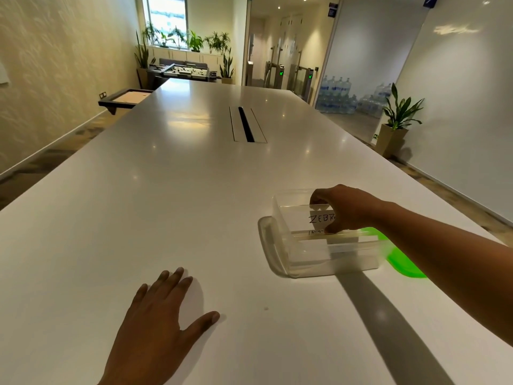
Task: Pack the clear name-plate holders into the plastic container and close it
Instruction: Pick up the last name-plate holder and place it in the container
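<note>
Two hands lie well apart on a long, glossy white conference table [166, 176]. The left hand [161, 315] rests flat with its fingers spread. The right hand [349, 207] reaches into the clear plastic container [305, 262] near the table's right edge, fingers curled on a name-plate holder [319, 218] whose card reads "ZEBR". A green lid [402, 262] lies at the container's right end. Down the table runs a cable slot [245, 125]. Beyond it are a foosball table [183, 70], a window [166, 12], stacked water bottles [336, 90] and a potted plant [399, 112].
</note>
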Demonstrator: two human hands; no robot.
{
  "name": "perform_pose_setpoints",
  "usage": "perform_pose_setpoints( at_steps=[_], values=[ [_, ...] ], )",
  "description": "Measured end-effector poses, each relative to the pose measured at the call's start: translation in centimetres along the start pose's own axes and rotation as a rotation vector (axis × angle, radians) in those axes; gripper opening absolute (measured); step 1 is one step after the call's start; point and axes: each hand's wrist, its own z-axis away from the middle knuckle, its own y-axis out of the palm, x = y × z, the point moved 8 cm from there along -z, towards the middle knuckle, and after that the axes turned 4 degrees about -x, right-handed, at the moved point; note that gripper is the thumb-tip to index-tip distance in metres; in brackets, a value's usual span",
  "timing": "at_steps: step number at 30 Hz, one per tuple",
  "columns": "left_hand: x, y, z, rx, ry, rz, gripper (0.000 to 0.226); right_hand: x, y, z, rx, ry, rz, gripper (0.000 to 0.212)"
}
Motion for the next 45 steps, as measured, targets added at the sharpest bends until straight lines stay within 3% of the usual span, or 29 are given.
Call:
perform_pose_setpoints(
  at_steps=[36, 45],
  values=[
    [0.1, -0.1, 0.1, -0.006, -0.006, 0.009, 0.111, -0.9, 1.5, -1.5, 0.034, -0.035, -0.037, 0.056],
    [-0.1, -0.1, 0.3, 0.008, 0.003, -0.004, 0.106, 0.3, -1.6, -0.4, -0.172, -0.076, -0.221, 0.038]
  ],
)
